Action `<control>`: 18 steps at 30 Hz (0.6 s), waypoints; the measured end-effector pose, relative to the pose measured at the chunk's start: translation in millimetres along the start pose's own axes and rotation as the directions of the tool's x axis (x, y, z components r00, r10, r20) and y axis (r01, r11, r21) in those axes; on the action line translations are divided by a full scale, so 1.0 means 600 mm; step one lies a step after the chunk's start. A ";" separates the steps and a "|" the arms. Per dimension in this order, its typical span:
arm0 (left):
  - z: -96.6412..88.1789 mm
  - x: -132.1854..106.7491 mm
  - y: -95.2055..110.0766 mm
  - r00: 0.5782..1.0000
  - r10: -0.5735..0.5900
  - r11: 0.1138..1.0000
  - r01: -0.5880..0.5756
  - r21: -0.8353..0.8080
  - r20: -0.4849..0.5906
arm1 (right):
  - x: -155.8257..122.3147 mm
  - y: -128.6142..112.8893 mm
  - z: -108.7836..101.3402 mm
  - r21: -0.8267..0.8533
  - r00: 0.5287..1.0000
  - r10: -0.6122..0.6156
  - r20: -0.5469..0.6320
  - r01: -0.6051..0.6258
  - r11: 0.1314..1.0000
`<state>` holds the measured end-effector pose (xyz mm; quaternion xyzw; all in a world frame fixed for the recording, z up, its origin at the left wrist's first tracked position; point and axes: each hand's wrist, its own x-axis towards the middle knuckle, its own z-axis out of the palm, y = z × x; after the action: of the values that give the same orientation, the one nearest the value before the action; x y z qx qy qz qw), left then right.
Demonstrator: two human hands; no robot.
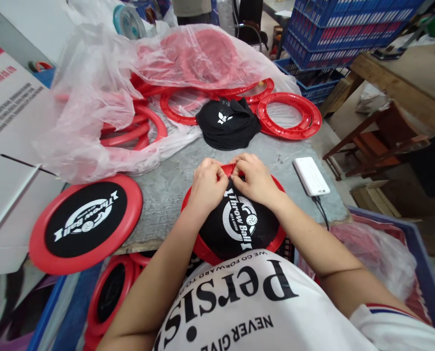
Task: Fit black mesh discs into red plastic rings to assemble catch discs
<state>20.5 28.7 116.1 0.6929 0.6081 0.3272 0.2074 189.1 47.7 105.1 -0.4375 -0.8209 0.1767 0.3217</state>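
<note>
Against my shirt, at the table's front edge, lies a red plastic ring [280,239] with black printed mesh fabric [217,229] across it. My left hand [208,184] pinches the fabric at the ring's far rim. Close beside it, my right hand [254,178] pinches the same edge, fingertips nearly meeting the left ones. The fingers hide the exact spot where cloth meets rim. Beyond my hands sits a stack of black fabric discs [227,124]. A covered red disc [131,204] with the same white print rests at the left, overhanging the table edge.
Bare red rings [312,119] lie at the back right of the table. More sit under clear plastic sheeting [89,97]. A white power bank [311,176] with a cable is at the right. Blue crates [334,34] stand behind; a bin [418,253] is low at right.
</note>
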 end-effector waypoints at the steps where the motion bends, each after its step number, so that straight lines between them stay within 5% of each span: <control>1: -0.002 -0.001 -0.002 1.000 0.009 1.000 -0.009 -0.007 0.016 | 0.000 0.004 -0.002 0.001 1.000 -0.001 -0.009 0.001 1.000; 11: -0.002 -0.038 -0.025 0.987 0.162 0.986 -0.162 -0.030 -0.020 | -0.003 0.040 -0.022 0.048 0.999 0.035 0.031 -0.037 0.998; 18: -0.006 -0.022 -0.023 0.954 0.293 0.956 -0.293 -0.010 0.057 | 0.015 0.019 -0.025 -0.003 0.982 -0.100 0.163 0.102 0.995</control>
<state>7.7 17.7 106.8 0.7844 0.4921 0.3348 0.1747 202.7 61.7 113.0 -0.3814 -0.8664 0.1906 0.2598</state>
